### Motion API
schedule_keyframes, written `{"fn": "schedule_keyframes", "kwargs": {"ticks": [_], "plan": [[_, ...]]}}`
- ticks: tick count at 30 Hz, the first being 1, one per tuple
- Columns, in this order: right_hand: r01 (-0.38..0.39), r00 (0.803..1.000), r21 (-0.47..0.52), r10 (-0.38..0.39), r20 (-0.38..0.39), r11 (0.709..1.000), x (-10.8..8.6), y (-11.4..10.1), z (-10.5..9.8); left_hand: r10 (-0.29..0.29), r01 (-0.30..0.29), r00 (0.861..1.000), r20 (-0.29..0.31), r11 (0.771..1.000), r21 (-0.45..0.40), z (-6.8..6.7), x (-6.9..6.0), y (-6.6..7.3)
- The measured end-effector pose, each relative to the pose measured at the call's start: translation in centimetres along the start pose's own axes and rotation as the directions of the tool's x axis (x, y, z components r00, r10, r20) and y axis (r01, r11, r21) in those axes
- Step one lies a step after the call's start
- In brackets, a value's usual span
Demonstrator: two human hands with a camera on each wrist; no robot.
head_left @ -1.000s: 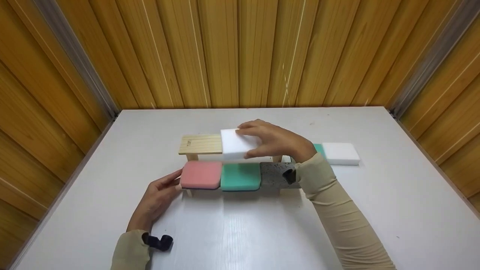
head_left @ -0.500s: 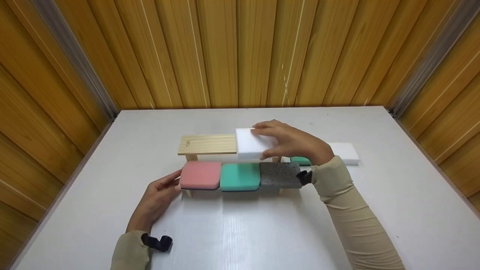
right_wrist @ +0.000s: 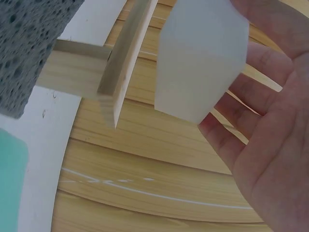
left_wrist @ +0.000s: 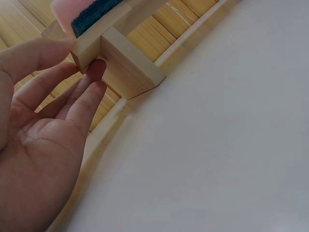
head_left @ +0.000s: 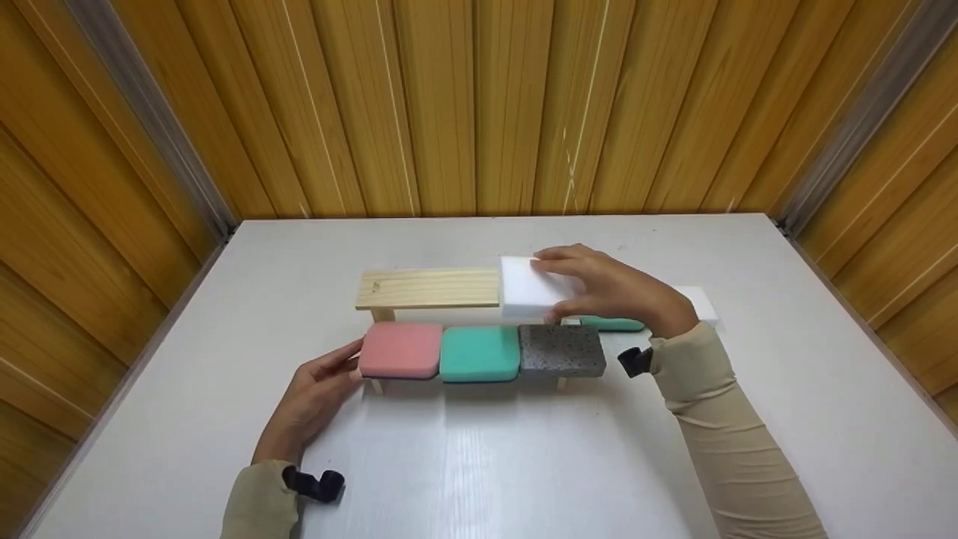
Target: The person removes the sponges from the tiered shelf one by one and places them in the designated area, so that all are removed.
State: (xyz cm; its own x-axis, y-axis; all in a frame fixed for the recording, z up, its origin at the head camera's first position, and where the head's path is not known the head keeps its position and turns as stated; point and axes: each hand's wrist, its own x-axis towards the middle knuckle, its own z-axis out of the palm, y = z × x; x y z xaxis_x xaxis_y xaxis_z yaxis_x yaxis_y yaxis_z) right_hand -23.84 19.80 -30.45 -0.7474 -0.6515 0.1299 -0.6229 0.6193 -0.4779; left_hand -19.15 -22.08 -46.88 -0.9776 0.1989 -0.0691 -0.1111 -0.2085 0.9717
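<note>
My right hand (head_left: 621, 288) pinches a white sponge (head_left: 528, 288) over the right part of the rear wooden stand (head_left: 426, 290). In the right wrist view, a gap shows between the white sponge (right_wrist: 200, 63) and the stand's board (right_wrist: 126, 63). With thumb and fingers, my left hand (head_left: 314, 397) holds the left end of the front wooden stand (left_wrist: 130, 67). Along that stand lie a pink sponge (head_left: 402, 349), a green sponge (head_left: 480, 353) and a grey, porous block (head_left: 561, 350), side by side. Dark scouring layers show beneath the pink and green ones.
Right of the stands, partly hidden by my right hand and wrist, another green sponge (head_left: 610, 323) and another white one (head_left: 697, 301) lie on the white table (head_left: 464, 471). Wood-look panels (head_left: 501, 105) enclose the table's back and sides.
My right hand has moved to the right with the white sponge, from the middle of the rear stand to its right part. My left hand has stayed in place.
</note>
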Motion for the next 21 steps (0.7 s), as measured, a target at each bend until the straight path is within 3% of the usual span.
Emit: {"fn": "schedule_keyframes", "kwargs": {"ticks": [11,21], "plan": [[0.002,0.998,-0.024,-0.004,-0.058,1.0,-1.9,1.6,-0.5,0.0,0.0,1.0,-0.028,1.0,-0.011,0.1,0.0,0.0],[-0.045,0.997,-0.021,0.043,-0.067,0.999,-3.4,2.9,-0.9,-0.004,0.004,1.0,0.0,1.0,0.019,-0.2,0.1,-0.1]]}}
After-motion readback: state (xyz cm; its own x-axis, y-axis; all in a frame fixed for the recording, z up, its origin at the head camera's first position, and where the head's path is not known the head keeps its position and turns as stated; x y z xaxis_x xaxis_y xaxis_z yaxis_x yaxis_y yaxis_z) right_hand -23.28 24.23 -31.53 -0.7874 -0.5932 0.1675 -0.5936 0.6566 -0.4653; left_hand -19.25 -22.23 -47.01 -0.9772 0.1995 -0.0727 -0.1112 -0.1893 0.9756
